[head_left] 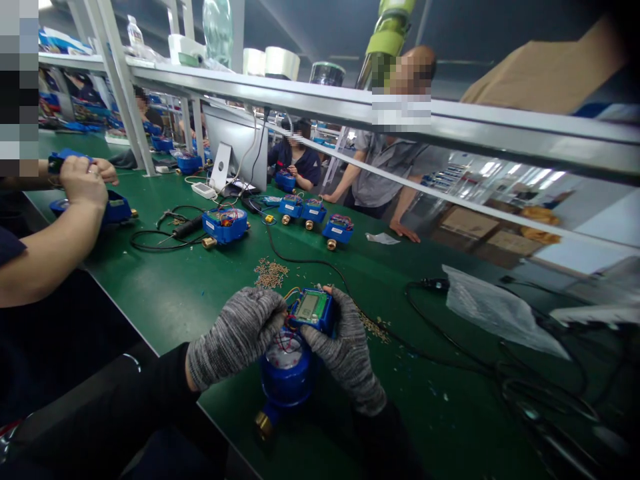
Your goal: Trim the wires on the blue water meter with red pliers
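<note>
Blue meter, L hand & R hand gripping display module

Counter: green, long, strewn with small bits.
Loose screws: a small heap on the counter.
Blue meters: one with red wiring, three more in a row farther back.
Soldering iron: lying flat, black cable looped beside it.
Monitor: seen from behind, white power strip near its foot.
Plastic bag: crumpled, at right by black cables.
Co-worker's forearm: at left, over another blue meter.
Shelf rail: carries tape rolls.
</note>
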Demonstrator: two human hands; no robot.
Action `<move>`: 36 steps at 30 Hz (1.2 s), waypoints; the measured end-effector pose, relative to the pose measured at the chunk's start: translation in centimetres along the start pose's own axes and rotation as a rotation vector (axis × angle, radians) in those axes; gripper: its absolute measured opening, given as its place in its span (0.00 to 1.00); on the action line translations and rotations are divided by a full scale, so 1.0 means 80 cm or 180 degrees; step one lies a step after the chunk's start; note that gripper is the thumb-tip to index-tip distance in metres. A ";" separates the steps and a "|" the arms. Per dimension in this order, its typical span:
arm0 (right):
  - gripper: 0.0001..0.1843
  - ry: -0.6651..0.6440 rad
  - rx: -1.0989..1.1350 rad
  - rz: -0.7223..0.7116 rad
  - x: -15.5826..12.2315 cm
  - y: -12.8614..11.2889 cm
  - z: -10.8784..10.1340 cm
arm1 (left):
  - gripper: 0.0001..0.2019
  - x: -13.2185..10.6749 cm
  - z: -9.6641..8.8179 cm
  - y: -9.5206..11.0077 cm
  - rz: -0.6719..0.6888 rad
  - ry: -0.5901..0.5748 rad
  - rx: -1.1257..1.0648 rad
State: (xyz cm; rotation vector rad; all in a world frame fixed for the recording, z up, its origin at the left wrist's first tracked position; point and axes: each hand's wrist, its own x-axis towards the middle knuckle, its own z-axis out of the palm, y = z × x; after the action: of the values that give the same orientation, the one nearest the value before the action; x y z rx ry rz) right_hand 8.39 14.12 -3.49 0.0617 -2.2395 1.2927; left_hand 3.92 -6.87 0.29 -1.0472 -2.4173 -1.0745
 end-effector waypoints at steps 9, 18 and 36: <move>0.41 -0.0007 -0.0265 -0.0152 0.000 -0.003 -0.003 | 0.22 0.000 0.001 0.005 -0.1626 -0.0738 -0.2306; 0.40 0.0093 -0.0126 0.0056 -0.002 -0.012 0.007 | 0.25 -0.006 0.007 -0.003 -0.1984 -0.0440 -0.2658; 0.30 0.0393 0.1168 0.0659 -0.001 0.006 0.011 | 0.40 0.011 0.071 -0.051 -0.1127 -0.0373 -0.2777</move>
State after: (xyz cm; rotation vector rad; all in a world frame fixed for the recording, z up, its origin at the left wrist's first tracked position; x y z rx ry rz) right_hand 7.95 13.64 -4.23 -0.1153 -1.9205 1.7567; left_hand 0.51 -4.10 -5.20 -0.9064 -2.2726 -2.3716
